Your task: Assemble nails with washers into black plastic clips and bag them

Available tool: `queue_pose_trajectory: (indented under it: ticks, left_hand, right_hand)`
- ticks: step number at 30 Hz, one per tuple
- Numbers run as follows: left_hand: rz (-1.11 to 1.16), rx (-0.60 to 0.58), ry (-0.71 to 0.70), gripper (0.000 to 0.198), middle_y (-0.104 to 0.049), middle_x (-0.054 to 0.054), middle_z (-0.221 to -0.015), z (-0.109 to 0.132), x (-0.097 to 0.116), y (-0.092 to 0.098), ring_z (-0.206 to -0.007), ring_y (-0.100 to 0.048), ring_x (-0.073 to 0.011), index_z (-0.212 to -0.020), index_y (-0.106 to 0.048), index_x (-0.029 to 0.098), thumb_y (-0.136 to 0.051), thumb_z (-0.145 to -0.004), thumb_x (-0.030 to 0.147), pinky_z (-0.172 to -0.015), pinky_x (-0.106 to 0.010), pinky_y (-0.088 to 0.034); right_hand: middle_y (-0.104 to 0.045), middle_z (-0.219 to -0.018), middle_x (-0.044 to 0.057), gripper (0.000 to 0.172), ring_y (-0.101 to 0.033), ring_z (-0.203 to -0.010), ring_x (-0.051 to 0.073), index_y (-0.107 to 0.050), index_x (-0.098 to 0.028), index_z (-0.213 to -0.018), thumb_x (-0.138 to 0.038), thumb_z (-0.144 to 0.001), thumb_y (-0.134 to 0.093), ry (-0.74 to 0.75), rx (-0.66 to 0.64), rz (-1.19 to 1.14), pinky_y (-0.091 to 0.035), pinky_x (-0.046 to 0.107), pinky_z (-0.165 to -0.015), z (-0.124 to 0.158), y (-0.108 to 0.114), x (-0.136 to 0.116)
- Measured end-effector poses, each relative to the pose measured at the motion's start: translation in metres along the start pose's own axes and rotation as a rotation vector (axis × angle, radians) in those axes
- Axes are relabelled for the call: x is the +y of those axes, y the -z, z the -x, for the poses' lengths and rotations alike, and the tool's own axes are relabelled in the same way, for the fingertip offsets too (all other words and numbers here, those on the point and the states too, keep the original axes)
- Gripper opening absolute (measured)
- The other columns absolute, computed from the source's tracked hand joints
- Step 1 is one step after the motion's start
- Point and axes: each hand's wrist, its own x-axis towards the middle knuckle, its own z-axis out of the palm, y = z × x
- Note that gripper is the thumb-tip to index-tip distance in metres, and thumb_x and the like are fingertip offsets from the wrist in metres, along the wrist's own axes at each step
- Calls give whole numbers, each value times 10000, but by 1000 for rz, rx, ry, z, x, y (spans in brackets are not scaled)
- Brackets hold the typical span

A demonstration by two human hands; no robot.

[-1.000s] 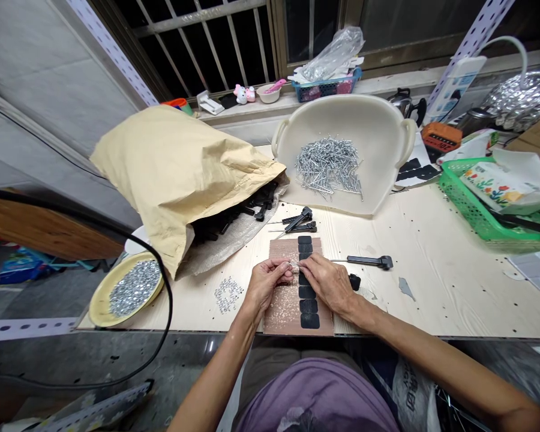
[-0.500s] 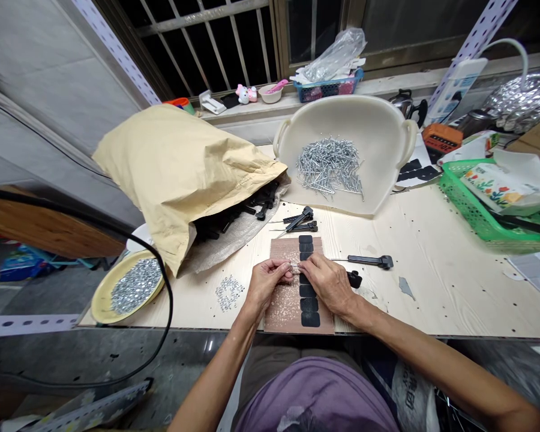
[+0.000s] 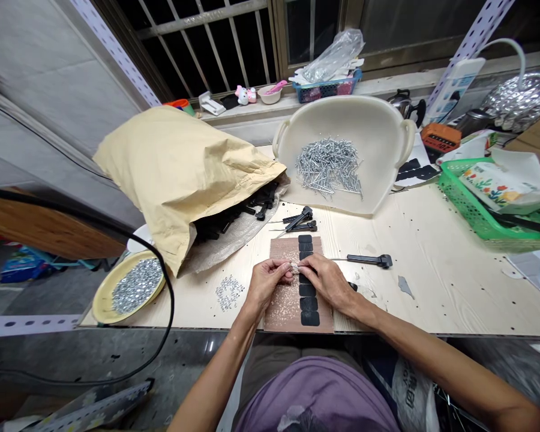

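Over the brown board (image 3: 276, 321), my left hand (image 3: 266, 285) and my right hand (image 3: 327, 282) meet fingertip to fingertip. Both pinch a small silvery metal pin (image 3: 294, 266); its ends are hidden by the fingers. A column of black rounded patches (image 3: 309, 303) runs down the board beneath my right hand. Right of it lies a black-handled piece with a thin metal rod (image 3: 369, 260). Another black piece (image 3: 353, 286) is mostly hidden behind my right hand. Several similar black pieces (image 3: 300, 222) lie beyond the board. Small silvery bits (image 3: 229, 292) are scattered left of my left hand.
A tilted white basin (image 3: 373, 150) holds many metal pins. A yellow bowl (image 3: 99, 305) of small silvery parts stands by the left edge, under a black cable (image 3: 171, 294). A beige sack (image 3: 175, 162) spills black pieces. At right sits a green basket (image 3: 465, 207).
My right hand has shifted slightly and now covers more of the black piece behind it. My left hand stays nearly still; the fingertips remain together.
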Motion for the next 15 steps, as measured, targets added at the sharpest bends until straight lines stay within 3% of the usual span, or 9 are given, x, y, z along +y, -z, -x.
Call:
queue_pose_trajectory:
  ticks: [6,11,15]
  left_hand:
    - [17,-7,7,314,-660,-16,-611,0,-1,-1,-551,-619,-95,-857,-646,90,-760,-664,311,-593,-207,-516]
    - [12,-9,17,321,-661,-21,-618,-1,-1,-2,-548,-622,-97,-852,-647,81,-762,-660,309,-590,-206,-517]
    - [21,-4,20,327,-658,-22,-609,-1,-1,-3,-543,-620,-100,-848,-645,76,-764,-654,311,-586,-211,-517]
  right_hand:
    - [-569,-903,63,206,-565,-842,160,-614,-185,-929,-260,-931,-422,16,-16,-69,-468,287,-743,-1,2,-1]
    - [-577,-684,-3,270,-537,-559,110,-614,-174,-854,-381,-913,-449,-195,-141,-352,-437,233,-533,-7,2,4]
    - [-586,-846,44,202,-568,-739,144,-633,-184,-895,-340,-888,-505,-56,-12,-213,-467,265,-661,-5,1,6]
